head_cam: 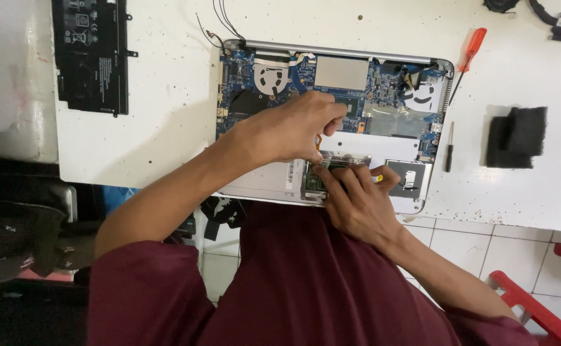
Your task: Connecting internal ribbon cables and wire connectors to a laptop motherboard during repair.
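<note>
1. A maroon shirt (306, 288) is filling the lower middle of the frame, with both forearms reaching up from it.
2. The right hand (357, 198) is pressing its fingertips onto a small green circuit module (315, 179) near the lower edge of the opened laptop (331, 122); whether the fingers are pinching it, I cannot tell.
3. The left hand (293, 128) is curling above it at frame centre, fingers closed on a thin tool with an orange part (318, 141) showing beneath the palm.
4. The laptop is lying bottom cover off on the white counter (165, 115), showing a blue board and two fans.
5. A small dark screwdriver (449, 147) is lying just right of the laptop, and a red-handled screwdriver (469, 54) is sitting at upper right.
6. Black foam pieces (517, 136) are resting at the right; a flat black battery (91, 54) is lying at upper left.
7. A red stool (530, 307) is standing at lower right on the tiled floor.
</note>
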